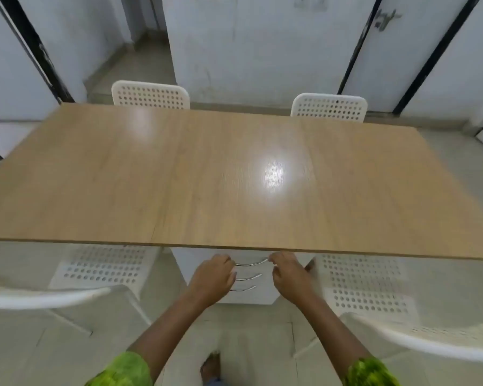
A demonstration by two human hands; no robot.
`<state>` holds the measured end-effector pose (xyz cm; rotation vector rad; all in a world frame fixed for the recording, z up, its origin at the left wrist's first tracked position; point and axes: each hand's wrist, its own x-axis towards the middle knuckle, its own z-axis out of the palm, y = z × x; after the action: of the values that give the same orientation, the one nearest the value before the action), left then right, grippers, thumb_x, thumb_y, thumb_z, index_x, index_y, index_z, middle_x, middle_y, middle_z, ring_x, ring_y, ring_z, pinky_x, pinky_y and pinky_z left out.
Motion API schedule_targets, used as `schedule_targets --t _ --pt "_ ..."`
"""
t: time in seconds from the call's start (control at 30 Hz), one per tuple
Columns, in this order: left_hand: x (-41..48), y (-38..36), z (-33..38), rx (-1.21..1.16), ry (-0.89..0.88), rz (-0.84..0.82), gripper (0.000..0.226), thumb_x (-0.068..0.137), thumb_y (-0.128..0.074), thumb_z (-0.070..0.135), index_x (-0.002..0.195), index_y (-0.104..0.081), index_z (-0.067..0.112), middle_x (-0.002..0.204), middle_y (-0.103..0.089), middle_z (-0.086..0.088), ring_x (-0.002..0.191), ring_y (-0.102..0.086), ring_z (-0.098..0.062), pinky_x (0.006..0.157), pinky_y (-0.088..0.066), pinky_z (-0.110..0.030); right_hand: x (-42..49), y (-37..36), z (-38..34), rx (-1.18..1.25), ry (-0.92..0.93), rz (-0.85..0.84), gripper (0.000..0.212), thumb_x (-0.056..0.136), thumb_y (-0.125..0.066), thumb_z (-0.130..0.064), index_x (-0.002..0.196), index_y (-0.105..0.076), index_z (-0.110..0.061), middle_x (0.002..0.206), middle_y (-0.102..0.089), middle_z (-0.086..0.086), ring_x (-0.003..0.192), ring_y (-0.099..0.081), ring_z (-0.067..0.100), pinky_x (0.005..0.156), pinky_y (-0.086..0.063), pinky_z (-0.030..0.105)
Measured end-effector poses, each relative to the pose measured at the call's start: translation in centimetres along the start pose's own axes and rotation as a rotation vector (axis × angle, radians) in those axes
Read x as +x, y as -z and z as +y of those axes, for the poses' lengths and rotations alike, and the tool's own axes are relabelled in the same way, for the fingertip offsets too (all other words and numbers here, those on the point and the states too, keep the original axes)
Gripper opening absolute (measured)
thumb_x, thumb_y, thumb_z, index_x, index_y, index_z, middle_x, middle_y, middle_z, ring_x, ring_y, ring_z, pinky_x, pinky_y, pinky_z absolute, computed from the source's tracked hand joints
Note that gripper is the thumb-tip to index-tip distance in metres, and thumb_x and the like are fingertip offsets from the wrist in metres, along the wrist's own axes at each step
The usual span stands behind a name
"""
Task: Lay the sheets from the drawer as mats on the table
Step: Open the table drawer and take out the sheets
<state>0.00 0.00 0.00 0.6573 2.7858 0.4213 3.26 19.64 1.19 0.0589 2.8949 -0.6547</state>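
Reaching under the worktop (179, 176) edge at six o'clock, left hand (212, 277) and right hand (289, 274) curling, apparently gripping the top drawer handle (250, 264). Pulling straight, evenly, avoiding jamming. Sheets unseen, presumably inside the drawer unit (246, 298).

The table (179, 176) hides the top of the drawer unit (248, 296), so no sheets show. Both hands (214, 277) (290, 277) cover the ends of the top handle (251, 263); grip unclear. Near chairs (374, 288) are blurred and cut off.
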Motion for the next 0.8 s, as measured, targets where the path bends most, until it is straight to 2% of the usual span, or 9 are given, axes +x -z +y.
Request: schedule_targets --t 0.1,0.17,0.23,0.5,0.6,0.63,0.7,0.77,0.8 --pt "1.7 -1.9 -1.6 0.043 0.005 -0.197 0.071 0.084 -0.012 0.047 0.141 -0.035 0.011 0.151 -0.033 -0.004 0.138 -0.03 -0.016 0.108 -0.029 -0.033 2.1 -2.2 0.2 -0.105 0.02 -0.237 0.057 0.086 -0.037 -0.002 0.142 -0.032 -0.014 0.147 -0.036 0.003 0.136 -0.028 0.022 0.104 -0.034 0.032" --pt "2.4 -2.6 -2.2 0.087 0.028 -0.329 0.063 0.093 -0.024 0.042 0.149 -0.016 0.013 0.158 -0.014 -0.003 0.145 -0.013 -0.013 0.117 -0.012 -0.037 2.9 -2.7 0.0 -0.176 0.019 -0.34 0.064 0.086 -0.038 -0.001 0.146 -0.024 -0.016 0.153 -0.028 0.003 0.141 -0.021 0.02 0.11 -0.027 0.035" --pt "2.9 -3.4 -3.1 0.101 0.045 -0.397 0.062 0.096 -0.032 0.035 0.15 -0.008 0.015 0.16 -0.006 -0.001 0.146 -0.006 -0.012 0.118 -0.004 -0.041 3.8 -3.6 0.0 -0.213 0.01 -0.407 0.067 0.086 -0.038 0.001 0.147 -0.02 -0.016 0.156 -0.02 0.004 0.144 -0.016 0.019 0.112 -0.025 0.036" --pt "1.9 -4.4 -2.7 0.11 0.069 -0.418 0.07 0.092 -0.042 0.03 0.15 -0.006 0.014 0.16 -0.002 -0.003 0.147 -0.001 -0.015 0.118 -0.006 -0.044 2.9 -5.0 -0.3 -0.267 -0.016 -0.458 0.069 0.084 -0.043 -0.001 0.147 -0.017 -0.013 0.158 -0.012 0.005 0.146 -0.008 0.02 0.11 -0.029 0.042" --pt "0.1 -3.4 -1.3 0.064 0.073 -0.457 0.06 0.093 -0.042 0.029 0.148 -0.021 0.013 0.156 -0.021 -0.006 0.141 -0.025 -0.022 0.114 -0.022 -0.041 1.5 -4.7 -0.6 -0.189 -0.024 -0.541 0.062 0.085 -0.043 -0.001 0.144 -0.028 -0.013 0.154 -0.023 0.007 0.142 -0.02 0.024 0.109 -0.033 0.042" --pt "-0.7 -2.9 -0.8 -0.012 0.081 -0.406 0.053 0.094 -0.042 0.029 0.143 -0.032 0.014 0.15 -0.035 -0.006 0.132 -0.039 -0.023 0.108 -0.032 -0.037 0.8 -4.3 -0.7 -0.101 -0.047 -0.526 0.054 0.086 -0.043 -0.001 0.138 -0.039 -0.013 0.148 -0.036 0.01 0.135 -0.034 0.025 0.106 -0.038 0.041" --pt "-2.2 -1.1 -0.1 -0.209 0.086 -0.175 0.04 0.095 -0.04 0.031 0.129 -0.052 0.015 0.126 -0.059 -0.003 0.11 -0.057 -0.019 0.092 -0.046 -0.033 -0.2 -2.8 -0.9 0.112 -0.089 -0.357 0.032 0.088 -0.043 -0.006 0.114 -0.06 -0.016 0.12 -0.061 0.009 0.109 -0.057 0.024 0.093 -0.049 0.039" --pt "-2.9 0.8 -0.1 -0.314 0.099 0.085 0.042 0.091 -0.035 0.035 0.112 -0.062 0.012 0.101 -0.064 -0.003 0.09 -0.057 -0.017 0.075 -0.043 -0.03 -0.6 -1.3 -1.1 0.31 -0.143 -0.118 0.024 0.088 -0.042 -0.008 0.094 -0.064 -0.015 0.098 -0.067 0.005 0.091 -0.062 0.023 0.079 -0.05 0.037" --pt "-3.1 1.3 -0.4 -0.327 0.118 0.147 0.043 0.09 -0.033 0.035 0.111 -0.063 0.011 0.1 -0.064 -0.003 0.089 -0.056 -0.017 0.073 -0.04 -0.028 -0.7 -0.8 -1.0 0.331 -0.177 -0.053 0.022 0.088 -0.041 -0.009 0.092 -0.062 -0.013 0.093 -0.065 0.005 0.087 -0.061 0.024 0.074 -0.047 0.034"
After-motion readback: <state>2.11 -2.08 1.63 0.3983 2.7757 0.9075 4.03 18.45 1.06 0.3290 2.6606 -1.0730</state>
